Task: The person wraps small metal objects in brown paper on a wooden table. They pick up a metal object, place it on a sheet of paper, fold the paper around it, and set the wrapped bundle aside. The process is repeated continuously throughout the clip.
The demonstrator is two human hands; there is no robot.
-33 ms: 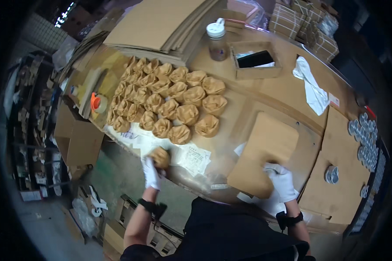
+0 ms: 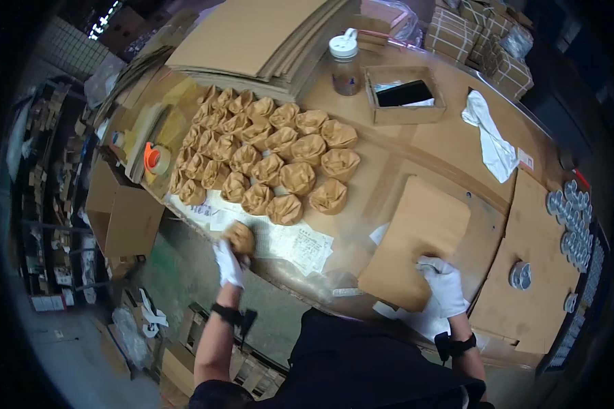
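- Head view: our left hand (image 2: 228, 262) has its gloved fingers closed around 1 brown paper bundle (image 2: 241, 238) at the near left edge of the table (image 2: 389, 160); the bundle sits just far of the fingers, over the white printed sheets (image 2: 290, 242).
- The rows of wrapped bundles (image 2: 266, 160) lie farther off and slightly right of that hand, nearer it than our right hand.
- Our right hand (image 2: 445, 286) presses flat, fingers spread, on the near edge of the brown paper sheet (image 2: 419, 235), whose long axis runs near to far.

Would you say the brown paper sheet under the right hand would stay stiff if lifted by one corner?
Probably not: the brown paper sheet looks thin and lies flat on the table, so it would likely droop. It seems light, and might slide easily under the gloved right hand.
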